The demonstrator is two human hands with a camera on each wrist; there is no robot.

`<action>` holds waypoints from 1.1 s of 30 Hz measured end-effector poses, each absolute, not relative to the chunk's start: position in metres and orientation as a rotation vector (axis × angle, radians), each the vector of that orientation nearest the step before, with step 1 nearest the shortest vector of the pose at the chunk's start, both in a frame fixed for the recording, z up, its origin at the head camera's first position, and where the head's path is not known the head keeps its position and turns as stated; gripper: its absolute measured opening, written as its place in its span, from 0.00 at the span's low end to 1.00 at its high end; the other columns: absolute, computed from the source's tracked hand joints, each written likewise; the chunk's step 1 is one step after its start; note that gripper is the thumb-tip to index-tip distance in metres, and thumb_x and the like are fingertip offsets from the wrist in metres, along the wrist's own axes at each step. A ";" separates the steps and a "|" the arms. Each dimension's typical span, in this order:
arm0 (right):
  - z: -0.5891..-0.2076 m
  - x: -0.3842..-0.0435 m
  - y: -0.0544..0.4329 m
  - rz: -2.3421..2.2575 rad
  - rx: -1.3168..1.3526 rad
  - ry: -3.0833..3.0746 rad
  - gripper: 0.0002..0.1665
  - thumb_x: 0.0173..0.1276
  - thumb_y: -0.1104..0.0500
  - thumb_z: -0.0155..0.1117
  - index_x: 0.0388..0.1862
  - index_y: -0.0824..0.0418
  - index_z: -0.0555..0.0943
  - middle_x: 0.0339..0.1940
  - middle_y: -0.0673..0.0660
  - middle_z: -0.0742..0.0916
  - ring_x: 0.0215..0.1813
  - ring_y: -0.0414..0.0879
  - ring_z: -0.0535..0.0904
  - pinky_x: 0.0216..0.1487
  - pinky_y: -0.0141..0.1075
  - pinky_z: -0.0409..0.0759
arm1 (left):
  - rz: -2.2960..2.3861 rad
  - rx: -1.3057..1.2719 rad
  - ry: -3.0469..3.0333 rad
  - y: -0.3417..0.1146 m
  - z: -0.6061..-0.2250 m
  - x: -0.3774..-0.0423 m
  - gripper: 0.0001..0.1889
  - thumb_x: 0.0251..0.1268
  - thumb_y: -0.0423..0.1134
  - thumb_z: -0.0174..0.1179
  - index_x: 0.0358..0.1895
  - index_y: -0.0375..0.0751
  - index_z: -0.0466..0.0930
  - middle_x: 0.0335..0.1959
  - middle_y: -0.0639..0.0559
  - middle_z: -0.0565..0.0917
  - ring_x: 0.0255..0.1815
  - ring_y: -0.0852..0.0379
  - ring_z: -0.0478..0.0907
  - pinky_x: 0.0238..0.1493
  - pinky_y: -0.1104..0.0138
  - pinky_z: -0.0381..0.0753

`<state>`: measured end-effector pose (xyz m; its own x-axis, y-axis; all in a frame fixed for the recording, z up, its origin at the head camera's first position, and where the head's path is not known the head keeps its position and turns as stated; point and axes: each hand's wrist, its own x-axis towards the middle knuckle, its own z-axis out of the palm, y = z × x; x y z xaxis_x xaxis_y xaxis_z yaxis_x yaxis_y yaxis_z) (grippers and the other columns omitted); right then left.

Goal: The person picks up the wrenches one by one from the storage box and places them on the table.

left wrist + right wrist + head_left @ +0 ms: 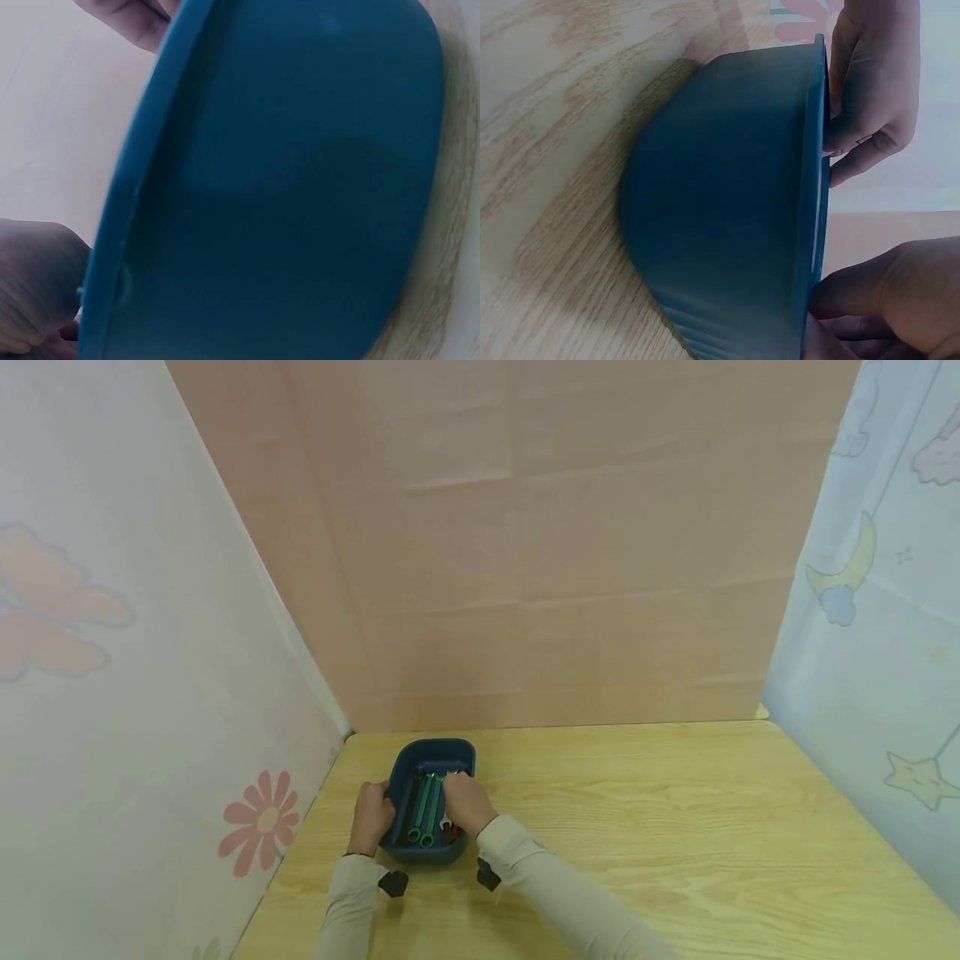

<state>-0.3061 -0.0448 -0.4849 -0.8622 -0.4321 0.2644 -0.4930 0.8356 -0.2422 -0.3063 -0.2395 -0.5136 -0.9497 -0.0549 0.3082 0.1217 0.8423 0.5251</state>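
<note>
A dark blue plastic bin (423, 856) stands on the wooden table near its left back. Inside lie two long green wrenches (424, 810), side by side, with a dark tool along their left. A silver open-end wrench head (446, 822) and a bit of red show under my right hand. My left hand (371, 818) grips the bin's left rim with curled fingers. At the right rim my right hand (468, 803) is curled over the edge, its thumb and fingers pinching the rim in the right wrist view. Its knuckles hide part of the bin's contents in the head view.
A pale wood table (675, 827) extends widely to the right of the bin. A plain pinkish sheet (562, 568) hangs behind its back edge. Patterned sheets flank the left (150, 735) and right (862, 693) sides, the left one close to my left arm.
</note>
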 end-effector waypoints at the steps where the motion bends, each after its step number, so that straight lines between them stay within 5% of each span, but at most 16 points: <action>1: -0.484 -0.306 -0.045 0.428 0.712 -2.821 0.04 0.65 0.69 0.66 0.29 0.64 0.83 0.25 0.58 0.83 0.26 0.46 0.80 0.22 0.33 0.75 | -0.807 -0.052 -2.708 -0.240 -0.513 -0.307 0.20 0.55 0.17 0.51 0.53 0.13 0.76 0.44 0.20 0.77 0.50 0.27 0.76 0.49 0.44 0.78; 8: -0.485 -0.308 -0.052 0.394 0.678 -2.819 0.06 0.66 0.69 0.65 0.29 0.63 0.83 0.24 0.57 0.83 0.25 0.45 0.80 0.23 0.33 0.75 | -0.874 -0.085 -2.692 -0.244 -0.512 -0.307 0.21 0.53 0.16 0.49 0.53 0.13 0.77 0.48 0.20 0.79 0.51 0.30 0.78 0.42 0.49 0.81; 15: -0.487 -0.309 -0.054 0.453 0.689 -2.809 0.09 0.66 0.71 0.64 0.26 0.63 0.81 0.18 0.55 0.79 0.16 0.40 0.69 0.19 0.32 0.65 | -0.928 -0.112 -2.678 -0.246 -0.513 -0.308 0.22 0.50 0.15 0.49 0.52 0.13 0.78 0.50 0.21 0.80 0.33 0.46 0.75 0.29 0.59 0.73; 26: -0.499 -0.318 -0.060 0.401 0.687 -2.827 0.04 0.67 0.68 0.65 0.32 0.64 0.84 0.23 0.57 0.82 0.21 0.45 0.77 0.23 0.33 0.74 | -0.937 -0.140 -2.645 -0.244 -0.514 -0.307 0.22 0.48 0.14 0.49 0.50 0.13 0.79 0.48 0.22 0.81 0.28 0.49 0.74 0.25 0.62 0.72; 33: -0.499 -0.318 -0.065 0.345 0.670 -2.832 0.02 0.65 0.68 0.67 0.32 0.63 0.84 0.25 0.57 0.84 0.23 0.45 0.79 0.23 0.34 0.77 | -0.918 -0.148 -2.638 -0.244 -0.512 -0.308 0.22 0.48 0.14 0.50 0.50 0.14 0.79 0.47 0.23 0.81 0.33 0.48 0.77 0.32 0.57 0.79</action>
<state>-0.3176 -0.0648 -0.4988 -0.8744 -0.4125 0.2556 -0.4618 0.8691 -0.1772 -0.3078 -0.2443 -0.5116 -0.9358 -0.0139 0.3522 0.2077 0.7855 0.5830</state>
